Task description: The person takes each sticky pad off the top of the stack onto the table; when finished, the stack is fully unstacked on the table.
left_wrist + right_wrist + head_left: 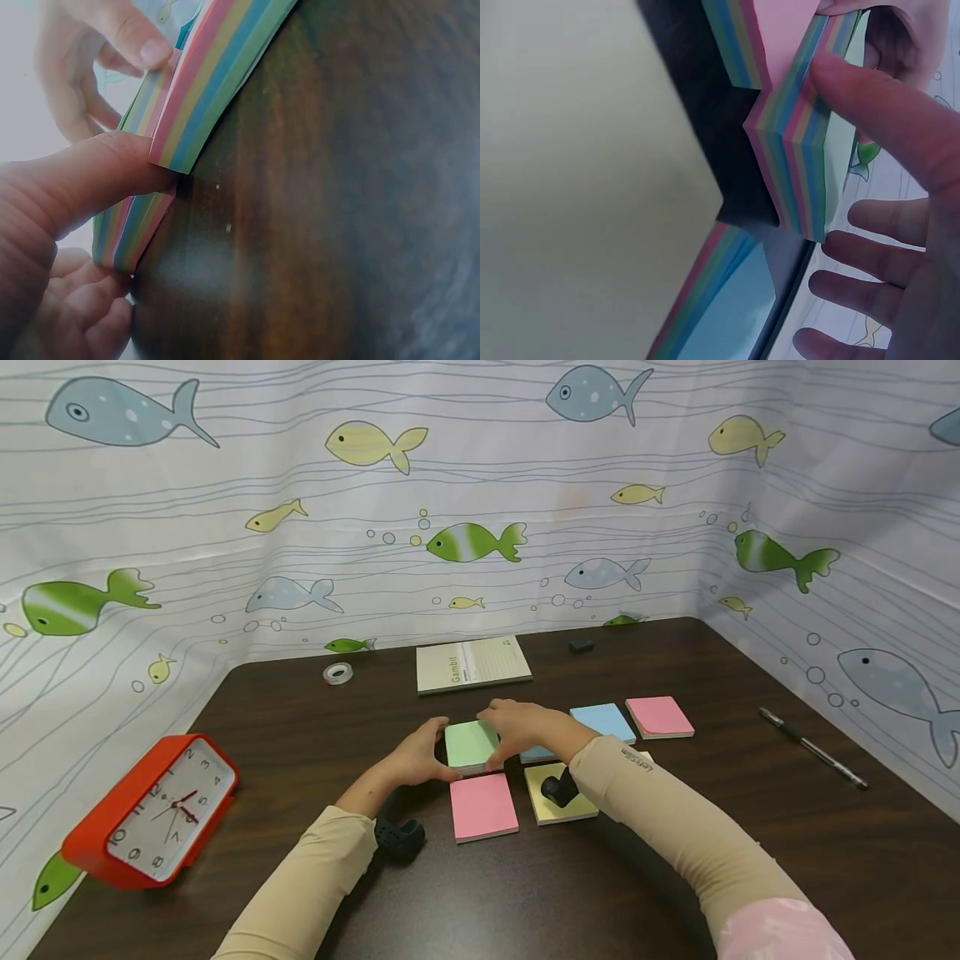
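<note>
Both hands hold a green-topped stack of sticky note pads [471, 745] at the middle of the table. My left hand [415, 758] grips its left side, thumb at the near corner and fingers at the far one. From the right, my right hand [525, 727] holds it with the thumb at the near edge. Striped edges in the right wrist view show two pads [799, 169], one on the other. A pink-topped pad [483, 807] lies just in front. To the right are a yellow-topped pad [551, 810] and a blue-topped pad [536, 754], both partly hidden by the right arm.
Farther right lie another blue-topped pad [603, 720], a pink-topped pad [660, 717] and a pen [813, 748]. A notebook [474, 663], a tape roll [337, 673] and a small black block [581, 646] lie toward the back. A red alarm clock [153, 810] stands at the left.
</note>
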Available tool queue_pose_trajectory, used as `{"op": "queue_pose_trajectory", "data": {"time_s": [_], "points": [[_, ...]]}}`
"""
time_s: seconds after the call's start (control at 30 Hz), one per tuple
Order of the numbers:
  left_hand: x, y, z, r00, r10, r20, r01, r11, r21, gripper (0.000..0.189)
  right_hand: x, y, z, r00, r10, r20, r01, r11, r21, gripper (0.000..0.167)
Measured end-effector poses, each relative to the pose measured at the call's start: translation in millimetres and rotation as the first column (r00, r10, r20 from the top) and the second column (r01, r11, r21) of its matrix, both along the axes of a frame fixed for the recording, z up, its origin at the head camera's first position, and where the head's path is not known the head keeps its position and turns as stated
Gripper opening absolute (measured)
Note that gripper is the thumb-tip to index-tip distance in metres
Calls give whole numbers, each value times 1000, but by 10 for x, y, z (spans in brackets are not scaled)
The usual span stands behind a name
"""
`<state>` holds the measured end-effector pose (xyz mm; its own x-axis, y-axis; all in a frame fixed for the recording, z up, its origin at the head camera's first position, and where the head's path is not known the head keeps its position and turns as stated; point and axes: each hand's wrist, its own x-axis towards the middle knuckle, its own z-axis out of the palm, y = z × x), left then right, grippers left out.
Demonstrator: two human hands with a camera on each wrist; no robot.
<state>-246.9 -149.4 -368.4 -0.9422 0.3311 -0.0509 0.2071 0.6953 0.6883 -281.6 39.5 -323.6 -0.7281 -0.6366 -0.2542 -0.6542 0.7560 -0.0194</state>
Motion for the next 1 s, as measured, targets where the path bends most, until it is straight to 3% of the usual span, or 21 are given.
{"op": "queue_pose_trajectory", "data": {"time_s": [0.5,0.8,1.0], "points": [[-1,6,-6,1000,-6,4,6,1000,4,92,-78,-171,-98,1000,-28,-7,29,994,103,90],[-1,5,-8,1000,-10,5,10,1000,0,92,-60,-123,-25,998,6,-62,-2,997,73,86],[-3,7,0,1000,-11,17,11,1000,18,92,-65,-32,25,999,-9,-53,9,1000,8,90]]}}
